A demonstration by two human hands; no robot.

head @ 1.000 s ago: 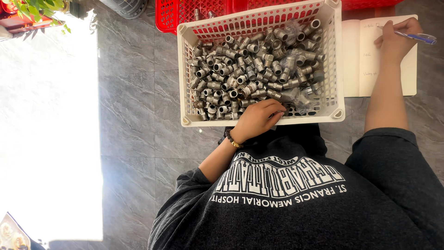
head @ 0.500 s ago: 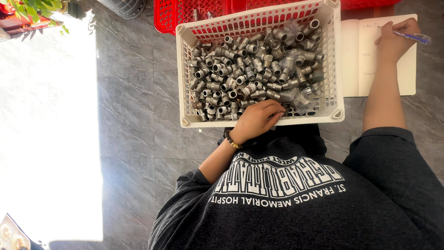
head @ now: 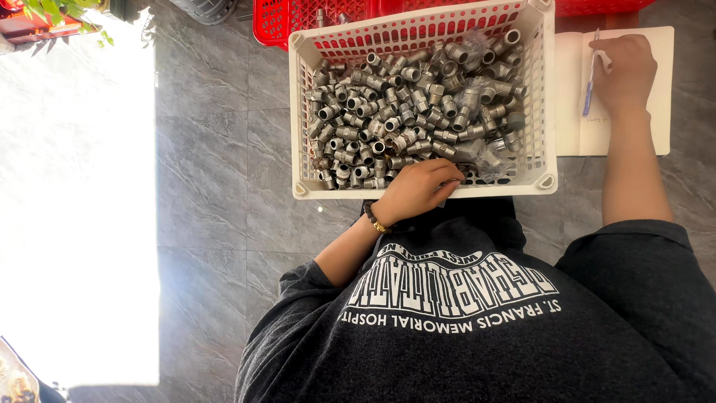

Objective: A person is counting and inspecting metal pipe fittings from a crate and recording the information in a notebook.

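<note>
Since the earlier frame, the blue pen (head: 588,88) has been swung from lying sideways to pointing down at the open notebook (head: 656,89), pinched in the right hand (head: 625,73). At the near rim of the white crate (head: 425,192), the left hand (head: 421,189) is curled over grey metal fittings (head: 406,108); whether one is gripped cannot be told.

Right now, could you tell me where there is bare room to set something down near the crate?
Bare grey floor lies left of the white crate, up to the sunlit patch. The crate itself is crowded with metal fittings, left hand at its near edge. Right of it, the open notebook carries the right hand with a pen.
</note>
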